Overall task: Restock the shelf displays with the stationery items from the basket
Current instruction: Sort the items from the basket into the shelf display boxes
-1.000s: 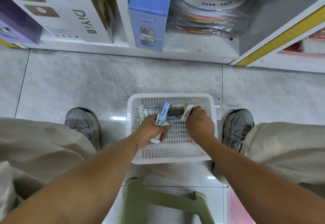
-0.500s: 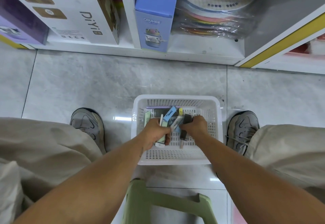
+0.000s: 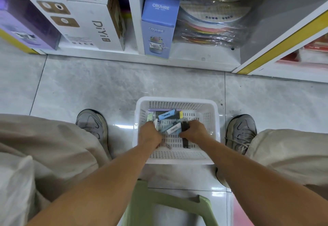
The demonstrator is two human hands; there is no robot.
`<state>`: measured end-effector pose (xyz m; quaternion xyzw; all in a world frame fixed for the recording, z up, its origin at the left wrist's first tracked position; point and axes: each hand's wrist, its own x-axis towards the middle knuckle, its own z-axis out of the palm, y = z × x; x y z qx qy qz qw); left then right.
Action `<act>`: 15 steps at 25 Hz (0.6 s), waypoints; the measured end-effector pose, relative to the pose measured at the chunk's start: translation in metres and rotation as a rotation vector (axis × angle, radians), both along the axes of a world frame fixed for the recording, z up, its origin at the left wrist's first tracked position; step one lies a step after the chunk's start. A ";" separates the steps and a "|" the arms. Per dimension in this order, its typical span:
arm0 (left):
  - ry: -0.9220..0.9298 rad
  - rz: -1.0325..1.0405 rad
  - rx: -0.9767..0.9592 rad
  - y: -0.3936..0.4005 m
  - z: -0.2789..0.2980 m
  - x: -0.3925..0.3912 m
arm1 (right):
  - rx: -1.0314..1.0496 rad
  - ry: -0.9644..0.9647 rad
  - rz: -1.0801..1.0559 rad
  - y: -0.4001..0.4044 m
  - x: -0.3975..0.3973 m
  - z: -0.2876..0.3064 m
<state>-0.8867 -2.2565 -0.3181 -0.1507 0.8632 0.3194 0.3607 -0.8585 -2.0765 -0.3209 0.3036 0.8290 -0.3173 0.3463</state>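
A white perforated plastic basket [image 3: 213,119] stands on the floor between my feet. Both hands are inside it. My left hand [image 3: 150,135] grips a bunch of small stationery packs [image 3: 173,129], white and pale blue. My right hand [image 3: 194,131] holds a long black item [image 3: 185,143] that points toward me. More items lie at the basket's far wall: a blue pack [image 3: 166,115], a yellow-tipped piece [image 3: 181,114], a pale green pack [image 3: 150,117] and a thin purple stick [image 3: 159,110].
The white bottom shelf [image 3: 195,62] runs across the top, holding a DiYi box [image 3: 85,21], a purple box [image 3: 24,23], a blue CRUHRE box [image 3: 158,27] and wrapped coloured discs [image 3: 213,23]. A green stool [image 3: 170,206] sits under me. My grey shoes [image 3: 92,124] flank the basket.
My hands have drawn together near the basket's middle. The right hand, which held a white pack at the far wall, now holds the black item; the left hand's bunch has grown.
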 end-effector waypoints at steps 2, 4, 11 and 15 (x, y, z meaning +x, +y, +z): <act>0.092 -0.138 -0.179 -0.004 -0.005 0.007 | 0.017 0.042 0.031 -0.014 0.002 -0.007; 0.133 -0.180 -0.241 -0.001 -0.011 0.011 | -0.006 0.052 -0.006 -0.021 0.001 -0.014; 0.031 0.079 -0.174 0.008 -0.020 -0.002 | -0.269 -0.004 -0.341 -0.014 -0.006 -0.006; 0.011 0.101 0.061 0.002 0.007 -0.014 | -0.389 0.154 -0.261 0.007 -0.024 0.044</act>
